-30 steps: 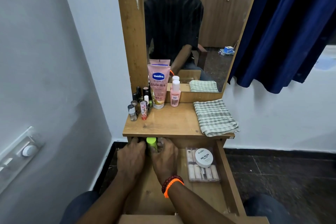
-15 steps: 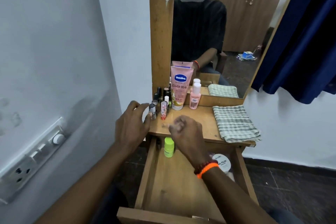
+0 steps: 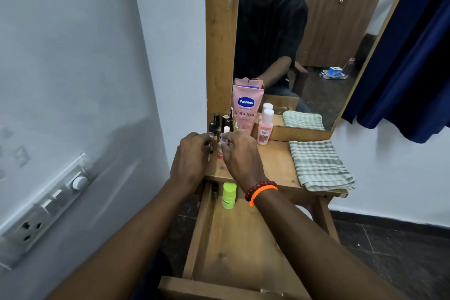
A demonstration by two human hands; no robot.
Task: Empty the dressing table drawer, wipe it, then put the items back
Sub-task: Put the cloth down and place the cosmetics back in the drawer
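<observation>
1. A grey switch plate with plug holes (image 3: 46, 204) sits on the white wall, far left of the wooden dressing table top (image 3: 275, 163). Bare wall lies between them.
2. The left hand (image 3: 191, 158) is at the left back corner of the table top. Its fingers curl round a small clear bottle (image 3: 210, 137) there.
3. A bunch of small dark bottles (image 3: 220, 122) stands at that same corner, right by the wood mirror frame.
4. The right hand (image 3: 239, 153), with red and orange wrist bands, is beside the left one. Its fingers pinch a small pink-red bottle (image 3: 221, 151) standing on the table top.
5. The long wooden drawer (image 3: 194, 238) is pulled out below the front edge of the table top. Most of its floor is bare wood.
6. A bright green little bottle (image 3: 229, 195) stands in the drawer's back left part, under the table top edge.
7. A tall pink Vaseline tube (image 3: 246, 109) and a small pink bottle with a white cap (image 3: 265, 126) stand at the back of the table top.
8. A folded green and white checked cloth (image 3: 319, 164) lies at the right edge.
</observation>
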